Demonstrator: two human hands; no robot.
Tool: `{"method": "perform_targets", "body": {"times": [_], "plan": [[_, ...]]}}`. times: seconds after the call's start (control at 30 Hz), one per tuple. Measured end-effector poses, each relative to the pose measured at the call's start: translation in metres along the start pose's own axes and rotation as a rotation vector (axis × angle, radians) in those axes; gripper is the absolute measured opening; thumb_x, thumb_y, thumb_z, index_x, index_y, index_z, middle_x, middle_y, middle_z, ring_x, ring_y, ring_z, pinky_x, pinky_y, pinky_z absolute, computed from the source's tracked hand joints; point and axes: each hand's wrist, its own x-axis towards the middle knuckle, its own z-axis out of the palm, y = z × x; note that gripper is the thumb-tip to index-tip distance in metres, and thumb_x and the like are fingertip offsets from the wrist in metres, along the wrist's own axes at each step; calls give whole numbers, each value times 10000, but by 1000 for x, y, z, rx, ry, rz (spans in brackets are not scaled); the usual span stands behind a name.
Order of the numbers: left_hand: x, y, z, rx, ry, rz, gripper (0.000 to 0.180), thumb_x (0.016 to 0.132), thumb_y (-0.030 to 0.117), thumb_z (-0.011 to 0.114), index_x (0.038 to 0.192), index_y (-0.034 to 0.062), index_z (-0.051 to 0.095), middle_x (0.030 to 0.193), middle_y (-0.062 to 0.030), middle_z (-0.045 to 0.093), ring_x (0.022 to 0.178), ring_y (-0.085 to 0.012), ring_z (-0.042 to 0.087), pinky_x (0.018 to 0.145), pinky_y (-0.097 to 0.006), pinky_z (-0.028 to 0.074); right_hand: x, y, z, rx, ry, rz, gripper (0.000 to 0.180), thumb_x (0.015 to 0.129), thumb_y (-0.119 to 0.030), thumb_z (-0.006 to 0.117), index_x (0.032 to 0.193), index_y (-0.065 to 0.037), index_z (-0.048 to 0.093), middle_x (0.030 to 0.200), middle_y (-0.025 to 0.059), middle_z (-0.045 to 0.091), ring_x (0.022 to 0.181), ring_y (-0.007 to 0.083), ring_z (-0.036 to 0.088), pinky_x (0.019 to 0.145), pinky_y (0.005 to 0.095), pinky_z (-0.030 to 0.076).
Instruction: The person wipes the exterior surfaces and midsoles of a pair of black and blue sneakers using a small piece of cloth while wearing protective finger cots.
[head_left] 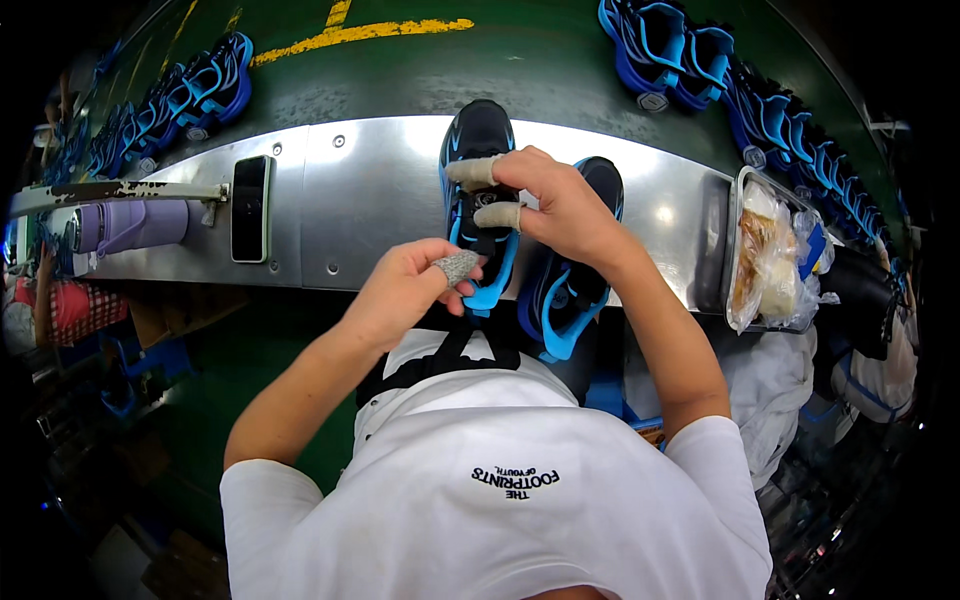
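Observation:
On the metal bench in front of me lies a black and blue sneaker [478, 128], its toe pointing away. My right hand [560, 205] reaches over its lacing, with beige covers on the thumb and forefinger. Those two fingers grip the upper around the laces. Beside the collar, my left hand [415, 285] is closed in a pinch, a grey knitted cover on one finger. Whatever sits between its fingertips is hidden. A second matching sneaker [603, 185] lies just to the right, tilted and partly behind my right forearm.
A phone [252, 210] lies on the bench's left part, near a metal bar [120, 190] and a purple bottle [140, 225]. At right stands a metal tray [738, 215] with plastic-wrapped items. Rows of sneakers [215, 80] line the green surface beyond the bench [335, 225].

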Motion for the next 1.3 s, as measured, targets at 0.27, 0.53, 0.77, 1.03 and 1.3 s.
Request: {"method": "perform_targets", "body": {"times": [0.27, 0.53, 0.77, 1.03, 1.3], "plan": [[-3, -16, 11, -233, 53, 66, 202, 982, 147, 535, 1073, -14, 616, 1045, -122, 657, 966, -210, 659, 764, -287, 525, -4, -11, 8, 226, 107, 203, 402, 767, -158, 737, 1161, -127, 664, 883, 85, 609, 890, 292, 542, 806, 397, 457], [6, -19, 16, -170, 56, 124, 188, 982, 142, 506, 1074, 17, 613, 1134, -179, 621, 930, -241, 635, 889, -326, 494, -6, -11, 13, -242, 113, 66, 437, 803, -112, 714, 1235, -114, 646, 950, 94, 630, 907, 225, 579, 832, 344, 482], [-13, -11, 66, 1355, 54, 654, 366, 922, 396, 575, 1156, 132, 669, 1159, -328, 530, 1110, -431, 518, 954, -484, 426, -30, 9, -36, 397, 572, 233, 316, 991, -222, 552, 1242, -45, 625, 1043, 17, 691, 898, 80, 584, 807, 245, 472], [54, 39, 50, 1765, -170, 809, 239, 908, 192, 519, 1098, 127, 649, 746, -129, 652, 688, -335, 655, 572, -466, 522, -64, 38, -68, 316, 416, 351, 335, 1007, -273, 533, 1260, -78, 632, 1013, -14, 688, 834, 44, 535, 759, 210, 446], [150, 141, -81, 1573, 535, 504, 515, 987, 446, 378, 887, 47, 689, 855, -233, 675, 860, -419, 636, 791, -513, 484, -21, 86, -180, -702, 447, 328, 643, 762, -534, 746, 1325, -268, 588, 1420, 266, 445, 1319, 442, 393, 1078, 494, 340]]}}
